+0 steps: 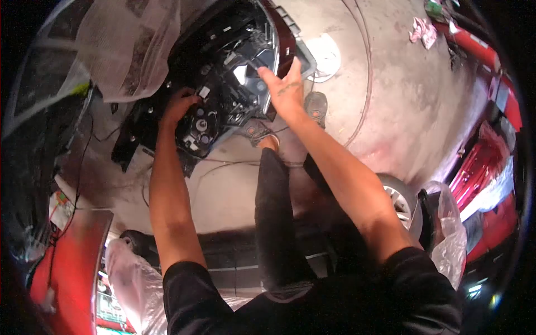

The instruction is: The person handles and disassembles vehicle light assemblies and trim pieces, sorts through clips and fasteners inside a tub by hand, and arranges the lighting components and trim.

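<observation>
A large car body panel (223,84), its black plastic inner side facing me and a dark red rim along its right edge, stands tilted in front of me. My right hand (287,95) grips that right rim, thumb on the inner side and fingers around the edge. Farther left, my left hand (180,106) is closed with bent fingers at the panel's black inner side, near a small white label; its fingertips are partly hidden in the dark. Below it sits a black bracket with round fittings (202,125).
Sheer plastic sheeting (125,47) hangs at the upper left. A cable (367,84) curves across the concrete floor (407,111). Behind me a wheel (399,204) and wrapped parts (449,234) show. Red panels (70,262) stand at the left, and crumpled pink paper (423,32) lies upper right.
</observation>
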{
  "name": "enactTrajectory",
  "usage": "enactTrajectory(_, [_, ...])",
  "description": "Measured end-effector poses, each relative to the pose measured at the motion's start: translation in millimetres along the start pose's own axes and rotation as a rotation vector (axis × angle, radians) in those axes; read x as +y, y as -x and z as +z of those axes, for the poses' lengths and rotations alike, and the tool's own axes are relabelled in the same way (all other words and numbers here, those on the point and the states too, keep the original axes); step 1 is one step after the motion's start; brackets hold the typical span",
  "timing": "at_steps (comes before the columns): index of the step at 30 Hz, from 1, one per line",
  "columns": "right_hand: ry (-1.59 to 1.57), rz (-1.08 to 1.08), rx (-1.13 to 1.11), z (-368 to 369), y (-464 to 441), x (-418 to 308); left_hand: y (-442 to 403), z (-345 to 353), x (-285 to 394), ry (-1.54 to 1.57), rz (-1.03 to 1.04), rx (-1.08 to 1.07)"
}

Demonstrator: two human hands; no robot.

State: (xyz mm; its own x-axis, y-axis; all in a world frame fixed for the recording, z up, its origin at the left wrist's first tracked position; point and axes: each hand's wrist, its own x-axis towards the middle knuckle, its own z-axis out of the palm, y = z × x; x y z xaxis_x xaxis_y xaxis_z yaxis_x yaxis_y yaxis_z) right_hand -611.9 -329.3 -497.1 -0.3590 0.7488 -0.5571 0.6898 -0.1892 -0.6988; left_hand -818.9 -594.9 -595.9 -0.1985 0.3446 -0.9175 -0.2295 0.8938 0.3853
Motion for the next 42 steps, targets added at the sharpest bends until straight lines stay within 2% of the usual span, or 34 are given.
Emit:
enactTrajectory(2, [-0.005, -0.075, -0.004, 0.0, 9.9, 7.1, -0.8, 15.9, -3.3, -0.253, 0.038, 0.188])
enactTrajectory(3, [0.013, -0.015, -0.043, -9.8, 22.1, -8.6, 0.8, 23.8, -0.7, -0.376, 0.058, 0.281])
enactTrajectory(4, [-0.081, -0.084, -0.023, -5.4, 26.3, 5.3, 2.8, 25.5, 1.6, -0.345, 0.062, 0.248])
enactTrajectory(5, [-0.089, -0.016, -0.064, -17.8, 35.4, -11.8, 6.0, 22.9, 6.8, -0.315, 0.064, 0.219])
enactTrajectory(7, [-0.096, -0.016, -0.115, -46.2, 45.5, -28.7, 0.8, 15.8, 8.8, -0.278, 0.065, 0.156])
enactTrajectory(9, [-0.272, -0.088, -0.189, -79.0, 48.9, -27.6, -11.9, 8.6, -3.8, -0.262, 0.056, 0.074])
enactTrajectory(10, [-0.408, -0.018, -0.255, -99.3, 51.6, -37.7, -9.4, 10.5, 3.8, -0.287, 0.027, 0.048])
enactTrajectory(12, [-0.556, 0.087, -0.239, -134.9, 53.8, -41.6, 0.7, 17.5, 34.6, -0.326, -0.021, -0.007])
enactTrajectory(15, [-0.407, 0.072, -0.068, -172.5, 38.1, -12.4, 8.4, 20.7, 49.9, -0.254, -0.06, -0.061])
enactTrajectory(16, [-0.392, 0.073, -0.006, -181.4, 28.8, -3.3, 13.5, 22.7, 52.2, -0.271, -0.063, -0.018])
enactTrajectory(18, [-0.337, 0.043, -0.068, -206.1, 7.1, 16.1, 22.1, 26.2, 58.2, -0.317, -0.07, 0.076])
enactTrajectory(20, [-0.282, 0.146, -0.083, -223.3, 1.7, 19.6, 28.6, 30.1, 52.7, -0.288, -0.044, 0.117])
enactTrajectory(26, [-0.495, 0.17, -0.111, -254.8, 10.3, 39.8, 79.4, 38.2, 83.0, -0.164, 0.138, 0.12])
enactTrajectory(28, [-0.51, 0.222, -0.005, -290.7, 20.3, 63.1, 114.3, 39.4, 103.1, -0.163, 0.132, 0.176])
enactTrajectory(30, [-0.519, 0.293, 0.149, -337.9, 31.8, 88.7, 146.9, 42.1, 130.5, 0.006, 0.158, 0.114])
enactTrajectory(31, [-0.527, 0.37, 0.252, -366.6, 36.4, 96.1, 160.2, 44.1, 138.2, 0.093, 0.171, 0.085])
enactTrajectory(32, [-0.534, 0.445, 0.354, -392.5, 39.3, 101.3, 168.6, 47.7, 136.9, 0.041, 0.194, 0.137])
enactTrajectory(34, [-0.603, 0.508, 0.398, -437.5, 41.4, 99.2, 184.2, 68.9, 171.1, -0.017, 0.203, 0.189])
enactTrajectory(35, [-0.585, 0.461, 0.304, -461.4, 39.0, 102.8, 185.2, 85.4, 187.5, 0.125, 0.205, 0.117])
enactTrajectory(36, [-0.551, 0.398, 0.194, -477.9, 34.6, 106.2, 185.9, 104.2, 205.8, 0.111, 0.202, 0.139])
enactTrajectory(37, [-0.497, 0.338, 0.108, -486.1, 25.0, 111.6, 171.4, 126.4, 207.7, 0.236, 0.292, 0.114])
enactTrajectory(39, [-0.295, 0.381, 0.054, -454.4, -7.0, 74.0, 150.3, 165.0, 243.7, 0.086, 0.344, 0.119])
enactTrajectory(42, [-0.115, 0.218, 0.06, -424.5, -68.4, 133.5, 114.4, 222.1, 298.4, 0.139, 0.258, 0.034])
